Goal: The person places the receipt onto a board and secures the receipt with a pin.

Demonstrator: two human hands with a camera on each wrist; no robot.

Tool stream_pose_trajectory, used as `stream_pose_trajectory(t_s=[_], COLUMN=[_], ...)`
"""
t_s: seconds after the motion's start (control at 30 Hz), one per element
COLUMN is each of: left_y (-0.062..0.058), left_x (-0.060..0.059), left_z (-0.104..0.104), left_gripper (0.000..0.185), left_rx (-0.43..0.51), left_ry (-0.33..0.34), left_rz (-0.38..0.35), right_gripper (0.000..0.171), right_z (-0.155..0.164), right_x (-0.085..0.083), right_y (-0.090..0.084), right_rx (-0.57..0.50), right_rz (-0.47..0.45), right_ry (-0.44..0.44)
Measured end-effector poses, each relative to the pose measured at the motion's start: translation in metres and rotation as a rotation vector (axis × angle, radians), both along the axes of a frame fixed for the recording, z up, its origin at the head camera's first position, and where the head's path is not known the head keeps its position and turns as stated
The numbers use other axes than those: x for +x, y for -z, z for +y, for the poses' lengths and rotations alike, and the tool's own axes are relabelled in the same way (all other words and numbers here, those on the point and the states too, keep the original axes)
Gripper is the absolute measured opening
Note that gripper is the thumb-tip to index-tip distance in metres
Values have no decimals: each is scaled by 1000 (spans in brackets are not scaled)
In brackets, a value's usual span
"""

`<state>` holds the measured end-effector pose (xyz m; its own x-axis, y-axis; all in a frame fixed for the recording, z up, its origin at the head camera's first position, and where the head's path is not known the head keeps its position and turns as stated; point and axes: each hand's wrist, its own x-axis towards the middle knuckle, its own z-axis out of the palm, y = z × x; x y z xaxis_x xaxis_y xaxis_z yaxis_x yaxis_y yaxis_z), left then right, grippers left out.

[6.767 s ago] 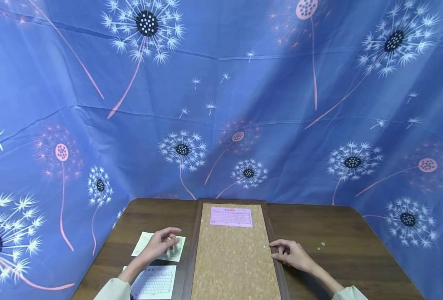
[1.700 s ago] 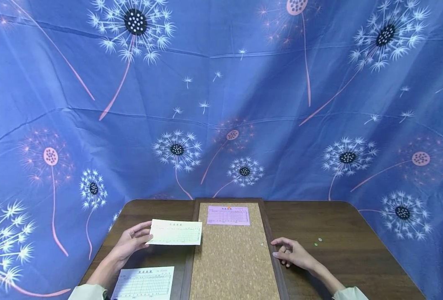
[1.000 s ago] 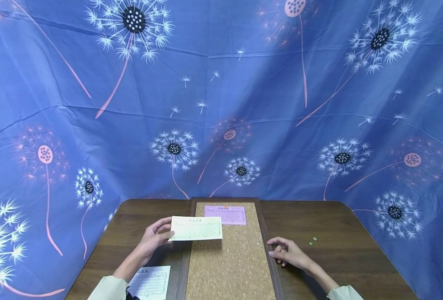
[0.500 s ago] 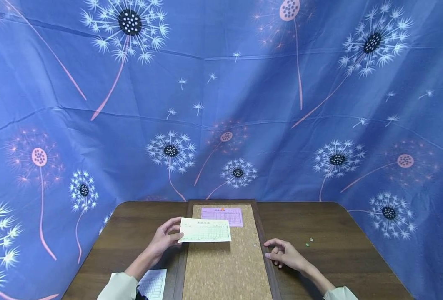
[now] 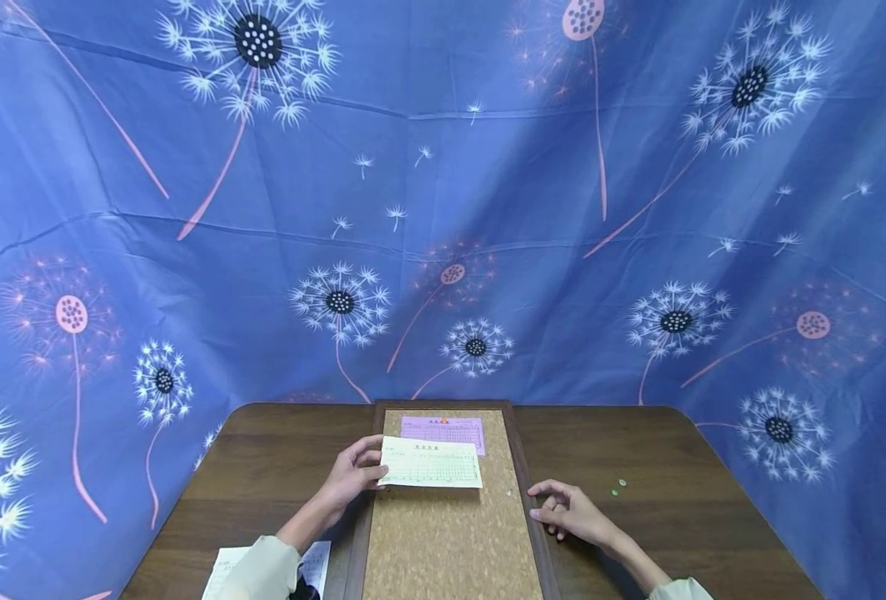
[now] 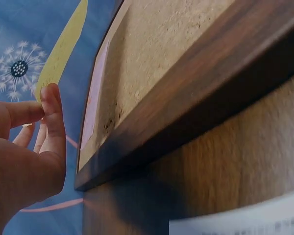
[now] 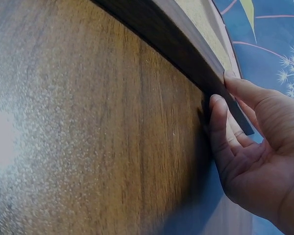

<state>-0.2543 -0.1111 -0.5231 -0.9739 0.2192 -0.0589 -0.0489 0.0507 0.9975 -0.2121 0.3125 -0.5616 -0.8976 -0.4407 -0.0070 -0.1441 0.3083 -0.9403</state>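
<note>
Yellow slip (image 5: pixel 431 463) in left-hand grip (image 5: pixel 356 479)

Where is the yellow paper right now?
In the head view, the left hand pinches the yellow paper over the cork board, just below the pink paper.

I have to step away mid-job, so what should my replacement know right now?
Left hand pinches the green slip by its left edge, over the cork board just below the pink slip.
Right hand holds nothing; its fingers rest at the board's right frame.
Done: pink slip pinned at the board's top.
Left: green slip not yet pinned; pins lie on the table; a white slip waits by the left sleeve.
</note>
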Motion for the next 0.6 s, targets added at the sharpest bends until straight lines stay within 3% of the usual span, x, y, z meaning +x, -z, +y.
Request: stream_pose_trajectory(t_s=[0.4,0.6], left_y=[11,16], left_x=[-1,4], left_z=[30,36], left_gripper=[61,67], left_rx=[-23,-124], left_ry=[-3,-23], left_rz=[22,66], right_gripper=[38,38], right_z=[0,0], right_x=[-1,3], right_y=[-1,1], right_rx=[11,-23], right_rz=[8,-4], right_ry=[24,-8])
